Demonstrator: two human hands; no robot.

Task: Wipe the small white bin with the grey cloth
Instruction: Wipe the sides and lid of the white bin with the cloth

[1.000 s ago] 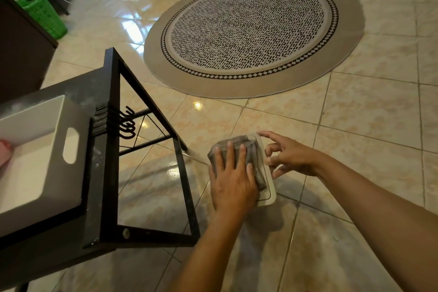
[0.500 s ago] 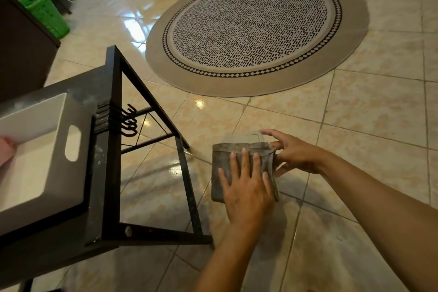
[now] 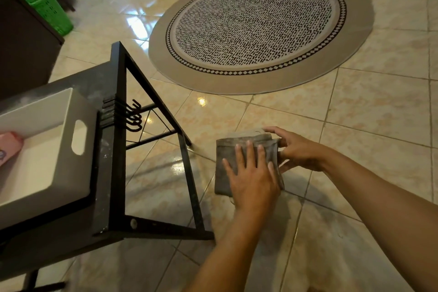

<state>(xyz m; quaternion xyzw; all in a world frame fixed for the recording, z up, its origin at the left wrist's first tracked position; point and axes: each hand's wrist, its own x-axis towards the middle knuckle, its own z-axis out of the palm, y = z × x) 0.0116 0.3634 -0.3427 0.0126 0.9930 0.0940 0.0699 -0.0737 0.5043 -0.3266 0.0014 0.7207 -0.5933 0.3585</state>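
Note:
The small white bin (image 3: 247, 131) is held above the tiled floor, and only its upper rim shows behind the grey cloth (image 3: 224, 161). The cloth drapes over the bin's near side and hides most of it. My left hand (image 3: 252, 179) lies flat on the cloth with its fingers spread, pressing it against the bin. My right hand (image 3: 297, 149) grips the bin's right edge, thumb on top and fingers curled round the side.
A black metal table (image 3: 111, 173) with hooks stands at the left and bears a large white bin (image 3: 59, 149) with a pink item (image 3: 9, 147) inside. A round patterned rug (image 3: 260, 28) lies beyond. A green basket (image 3: 49, 10) and dark cabinet (image 3: 23, 50) are far left.
The cloth has gone from bunched on the bin to spread over its near side. My left hand slid down across it, and my right hand closed on the bin's right edge.

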